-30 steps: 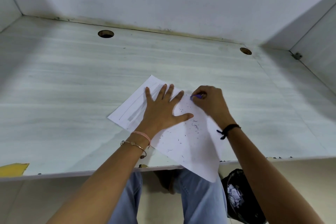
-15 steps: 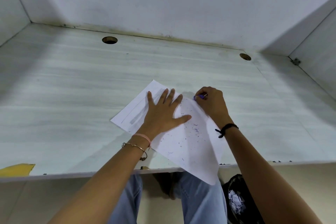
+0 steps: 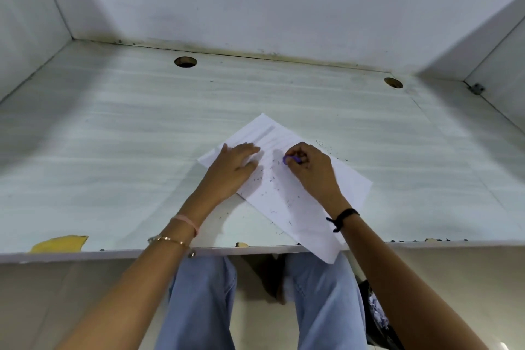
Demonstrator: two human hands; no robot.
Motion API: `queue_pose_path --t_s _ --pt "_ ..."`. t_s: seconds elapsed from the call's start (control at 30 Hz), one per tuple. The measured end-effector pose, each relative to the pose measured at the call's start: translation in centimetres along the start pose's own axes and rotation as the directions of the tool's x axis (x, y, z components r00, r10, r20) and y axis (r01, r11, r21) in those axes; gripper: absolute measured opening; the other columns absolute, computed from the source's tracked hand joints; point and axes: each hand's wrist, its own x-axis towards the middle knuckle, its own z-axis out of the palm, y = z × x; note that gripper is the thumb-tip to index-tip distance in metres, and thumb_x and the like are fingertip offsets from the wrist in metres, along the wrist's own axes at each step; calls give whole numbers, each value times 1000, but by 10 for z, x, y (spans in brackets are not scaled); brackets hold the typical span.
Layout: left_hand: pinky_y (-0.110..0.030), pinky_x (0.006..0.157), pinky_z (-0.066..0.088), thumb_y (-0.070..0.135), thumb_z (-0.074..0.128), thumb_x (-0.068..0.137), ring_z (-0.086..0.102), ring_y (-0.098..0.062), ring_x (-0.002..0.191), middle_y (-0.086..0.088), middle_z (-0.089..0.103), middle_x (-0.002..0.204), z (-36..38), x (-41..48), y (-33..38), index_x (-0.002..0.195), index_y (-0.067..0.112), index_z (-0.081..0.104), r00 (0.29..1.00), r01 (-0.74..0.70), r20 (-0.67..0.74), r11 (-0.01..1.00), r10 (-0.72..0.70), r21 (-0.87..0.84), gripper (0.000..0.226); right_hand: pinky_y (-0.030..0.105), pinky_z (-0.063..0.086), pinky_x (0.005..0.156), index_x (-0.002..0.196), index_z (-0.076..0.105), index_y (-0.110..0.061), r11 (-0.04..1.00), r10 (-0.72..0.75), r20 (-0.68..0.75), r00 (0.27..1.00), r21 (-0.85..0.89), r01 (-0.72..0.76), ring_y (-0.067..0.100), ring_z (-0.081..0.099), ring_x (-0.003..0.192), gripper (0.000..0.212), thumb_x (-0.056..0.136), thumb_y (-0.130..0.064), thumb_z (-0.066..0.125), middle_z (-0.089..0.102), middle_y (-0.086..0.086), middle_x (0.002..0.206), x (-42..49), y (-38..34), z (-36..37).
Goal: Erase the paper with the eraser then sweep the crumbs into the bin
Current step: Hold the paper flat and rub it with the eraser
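While the left hand (image 3: 231, 169) lies palm-down with its fingers stretched flat on the left part of the white lined sheet of paper (image 3: 349, 182), pinning it and gripping nothing, the right hand (image 3: 308, 167) is curled tight around a small purple eraser (image 3: 292, 159), whose tip shows between the fingers and touches the middle of the sheet. The paper sits slantwise on the pale wood-grain desk (image 3: 113, 150), its far corner pointing away and its near right corner hanging over the desk's near edge. Dark eraser crumbs (image 3: 272, 179) are scattered over the sheet between and near the two hands, with a few more on the desk just to the right of the paper's far edge. Below the desk, to the near right beside the person's blue-jeaned legs (image 3: 204, 301), a black bag-lined bin (image 3: 375, 318) holds crumpled white scraps. A yellow scrap (image 3: 59, 243) lies at the desk's near left edge.
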Motion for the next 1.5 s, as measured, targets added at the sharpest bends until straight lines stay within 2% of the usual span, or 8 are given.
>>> queue_pose_path --t_s 0.2,0.43,0.8,0.93,1.07,1.23,1.37,1.5 --pt "-41 118 -16 88 20 73 -11 -6 149 5 -6 164 -4 -28 -17 156 30 10 985 -65 170 860 -26 506 102 20 50 70 87 69 -12 996 15 76 997 87 -22 10 61 71 4 82 -11 69 67 -7 79 -9 -21 10" --pt "-48 120 -10 100 3 54 -17 -15 149 -5 -14 163 10 -31 -17 156 12 -7 998 -20 62 764 -26 645 135 21 49 65 84 73 -12 994 -103 246 964 -13 109 8 60 68 9 78 -6 69 70 1 79 -24 -40 29" --pt "-61 111 -21 101 19 59 -16 -5 148 5 -14 163 5 -32 -16 156 17 -8 996 -9 72 776 -47 630 131 18 45 66 80 74 -11 978 -125 246 961 -130 161 10 61 70 8 76 -5 71 69 -1 75 -14 -50 21" --pt "-65 112 -13 99 8 56 -16 -8 148 0 -13 164 5 -31 -20 155 14 -9 997 -37 75 734 -19 678 132 11 43 65 81 74 -14 954 -181 458 870 -133 268 6 60 71 5 78 -10 73 70 -3 78 -28 -58 25" --pt "-61 113 -17 100 24 60 -18 -6 147 3 -15 163 3 -32 -17 155 16 -10 995 -27 96 789 -41 613 131 9 39 61 78 74 -15 975 -136 262 956 -136 176 4 56 65 9 76 -6 72 70 -1 76 -8 -46 18" --pt "-65 112 -14 102 11 54 -20 -9 148 0 -15 163 3 -31 -19 155 14 -10 996 -38 84 747 -24 663 136 13 43 66 81 75 -16 960 -202 430 880 -93 266 7 58 71 6 78 -11 74 69 -4 78 -29 -54 28" --pt "-66 110 -16 102 21 57 -23 -13 147 3 -17 163 3 -32 -19 156 18 -9 996 -14 78 765 -47 644 133 13 41 61 80 75 -17 984 -141 254 957 -71 164 13 56 67 6 77 -12 75 71 1 76 -8 -42 22" --pt "-66 111 -14 102 15 54 -23 -14 147 2 -20 162 1 -30 -20 155 17 -13 993 -41 112 741 -46 670 135 8 40 66 79 75 -16 968 -213 386 898 -42 248 1 56 70 5 77 -11 75 65 -12 72 -27 -48 30"
